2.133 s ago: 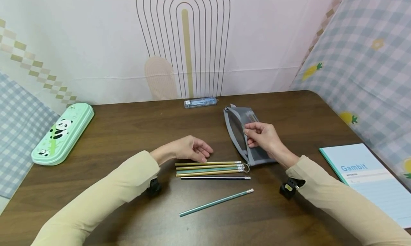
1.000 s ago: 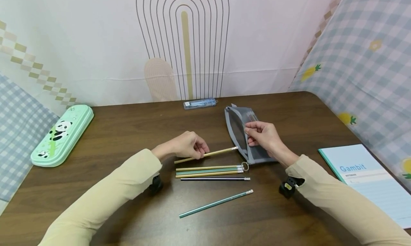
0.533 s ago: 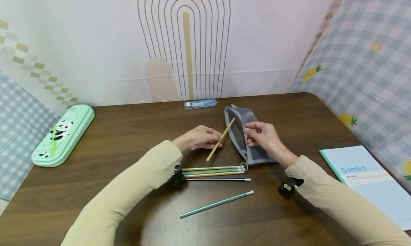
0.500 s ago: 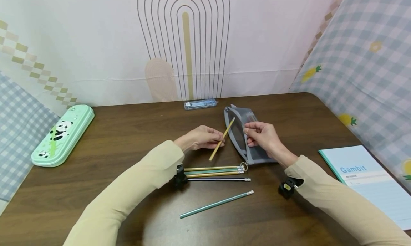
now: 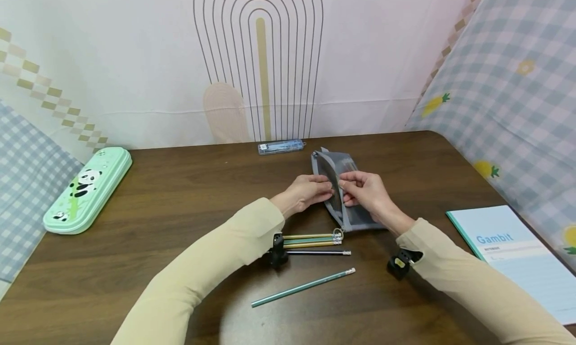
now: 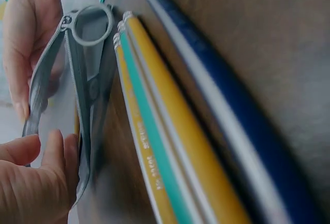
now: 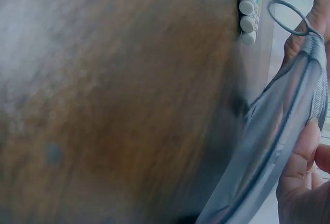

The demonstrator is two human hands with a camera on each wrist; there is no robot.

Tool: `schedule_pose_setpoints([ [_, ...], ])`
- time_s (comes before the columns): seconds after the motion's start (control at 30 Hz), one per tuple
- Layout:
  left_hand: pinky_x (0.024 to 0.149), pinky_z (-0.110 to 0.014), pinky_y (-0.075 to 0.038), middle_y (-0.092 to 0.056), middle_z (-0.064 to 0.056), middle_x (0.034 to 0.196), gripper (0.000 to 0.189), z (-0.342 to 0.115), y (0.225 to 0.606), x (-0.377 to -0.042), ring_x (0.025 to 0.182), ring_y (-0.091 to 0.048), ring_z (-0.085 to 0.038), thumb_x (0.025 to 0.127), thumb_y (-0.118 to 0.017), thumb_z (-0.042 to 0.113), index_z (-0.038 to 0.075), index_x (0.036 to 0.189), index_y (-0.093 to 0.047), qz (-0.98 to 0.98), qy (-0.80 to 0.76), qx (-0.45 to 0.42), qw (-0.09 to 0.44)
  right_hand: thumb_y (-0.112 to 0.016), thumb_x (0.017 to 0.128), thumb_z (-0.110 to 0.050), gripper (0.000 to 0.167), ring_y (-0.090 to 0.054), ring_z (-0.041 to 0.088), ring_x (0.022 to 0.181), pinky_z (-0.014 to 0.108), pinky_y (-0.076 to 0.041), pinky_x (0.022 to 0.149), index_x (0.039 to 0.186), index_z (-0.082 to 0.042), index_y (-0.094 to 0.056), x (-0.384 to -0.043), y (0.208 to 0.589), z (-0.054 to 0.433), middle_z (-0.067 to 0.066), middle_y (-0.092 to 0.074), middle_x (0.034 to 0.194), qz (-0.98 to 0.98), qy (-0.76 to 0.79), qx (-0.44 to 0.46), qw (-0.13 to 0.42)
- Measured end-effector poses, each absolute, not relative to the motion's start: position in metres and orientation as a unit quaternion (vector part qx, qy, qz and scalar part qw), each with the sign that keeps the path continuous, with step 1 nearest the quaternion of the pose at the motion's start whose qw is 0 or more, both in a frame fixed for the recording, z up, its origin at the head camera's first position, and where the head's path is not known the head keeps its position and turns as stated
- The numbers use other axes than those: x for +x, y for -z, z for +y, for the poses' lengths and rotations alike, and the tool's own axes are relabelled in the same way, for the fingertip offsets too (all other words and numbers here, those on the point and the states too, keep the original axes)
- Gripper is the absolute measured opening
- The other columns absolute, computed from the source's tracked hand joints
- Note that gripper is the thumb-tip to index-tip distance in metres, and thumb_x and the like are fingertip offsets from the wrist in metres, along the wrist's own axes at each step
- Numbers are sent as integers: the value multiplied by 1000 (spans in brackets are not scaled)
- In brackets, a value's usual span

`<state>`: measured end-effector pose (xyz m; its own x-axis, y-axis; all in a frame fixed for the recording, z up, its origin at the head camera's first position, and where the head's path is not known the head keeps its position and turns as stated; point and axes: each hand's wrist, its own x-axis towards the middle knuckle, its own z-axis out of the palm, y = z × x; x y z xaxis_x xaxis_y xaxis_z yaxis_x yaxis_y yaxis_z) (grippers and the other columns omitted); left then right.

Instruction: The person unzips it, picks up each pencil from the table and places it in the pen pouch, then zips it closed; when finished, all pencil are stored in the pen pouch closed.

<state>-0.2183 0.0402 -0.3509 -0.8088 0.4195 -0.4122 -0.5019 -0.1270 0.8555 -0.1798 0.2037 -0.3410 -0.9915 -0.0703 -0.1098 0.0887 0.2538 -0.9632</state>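
Observation:
At the pouch mouth, my left hand (image 5: 302,194) has its fingertips inside a grey mesh pencil pouch (image 5: 362,219). A thin yellow strip of a pencil (image 6: 77,123) shows beside those fingers in the left wrist view; the rest is hidden by the pouch and hand. My right hand (image 5: 370,191) pinches the pouch's near edge and holds the mouth apart. A metal ring (image 6: 93,25) hangs at the pouch's front end. Just below lie two gold pencils and a green pencil (image 5: 311,240) side by side, with a dark blue pencil (image 6: 216,90) next to them.
A teal pencil (image 5: 303,287) lies slanted nearer the front. A mint panda pencil case (image 5: 88,191) stands at the left. At the back edge lies a small blue clear case (image 5: 281,146). A notebook (image 5: 510,255) lies at the right, beside checked cloth.
My left hand picked up a gold pencil from the row, turned it upright towards the pouch, and moved right into the mouth. The pencil is now mostly hidden. My right hand kept its grip.

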Motion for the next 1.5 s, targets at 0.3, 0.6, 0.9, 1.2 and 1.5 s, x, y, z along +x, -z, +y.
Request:
schedule_pose_setpoints([
  [0.3, 99, -35, -46, -52, -26, 130, 41, -3, 347, -207, 111, -59, -25, 93, -53, -2, -7, 133, -46, 638, -678, 77, 357, -56, 94, -7, 34, -57, 4, 53, 19, -55, 53, 122, 12, -52, -181, 340, 204, -5, -60, 70, 787, 614, 8, 59],
  [0.6, 81, -26, -55, -67, -14, 104, 32, -58, 352, -199, 86, -63, -8, 87, -62, -2, -9, 118, -57, 735, -493, 247, 395, -55, 94, -6, 35, -57, 3, 54, 19, -55, 53, 123, 13, -51, -182, 339, 209, -5, -60, 70, 783, 620, 12, 51],
  [0.9, 73, -20, -53, -68, -6, 89, 25, -65, 356, -193, 77, -61, -7, 80, -71, 0, -2, 105, -67, 781, -411, 327, 337, -54, 94, -5, 36, -57, 2, 53, 18, -54, 53, 124, 14, -49, -184, 339, 210, -6, -59, 70, 776, 628, 14, 53],
  [1.2, 66, -16, -52, -68, -2, 81, 14, -65, 354, -188, 70, -59, -3, 80, -71, 2, 3, 94, -71, 810, -362, 362, 285, -55, 94, -5, 36, -57, 2, 52, 17, -54, 52, 124, 14, -49, -183, 340, 209, -6, -59, 69, 774, 631, 17, 54],
  [1.5, 62, -14, -49, -67, 2, 75, 17, -65, 348, -188, 67, -56, -2, 73, -66, -3, 10, 83, -70, 867, -255, 388, 182, -54, 94, -4, 36, -57, 2, 52, 17, -54, 52, 124, 16, -48, -182, 341, 208, -6, -60, 68, 772, 633, 15, 54],
])
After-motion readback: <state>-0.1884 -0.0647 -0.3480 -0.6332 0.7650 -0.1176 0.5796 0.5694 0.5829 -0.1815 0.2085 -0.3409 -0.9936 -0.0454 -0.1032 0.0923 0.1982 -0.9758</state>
